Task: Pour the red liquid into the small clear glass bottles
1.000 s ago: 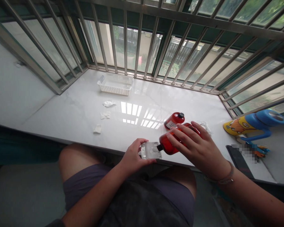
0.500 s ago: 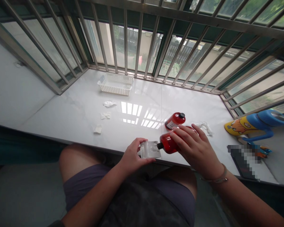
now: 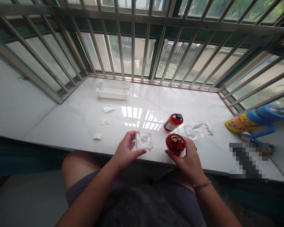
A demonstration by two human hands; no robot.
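Observation:
My left hand is closed around the side of a clear square glass bottle, thumb along the near edge. The round mouth of that bottle faces up. To the right, my right hand grips a red bottle near the counter's front edge. This bottle stands about upright and uncapped, with an orange-amber colour showing in its dark-rimmed mouth. The two held bottles are apart. Just behind them is a second red bottle with a black cap and a pale label.
A white perforated basket sits by the window bars. Crumpled white tissues lie in a row at left. A clear wrapper is at right, beside a yellow-and-blue flask. A blurred dark item lies at the right edge.
My right hand has turned the red bottle from tilted, neck at the glass bottle, to upright and drawn it away. My left hand has moved slightly left with the glass bottle.

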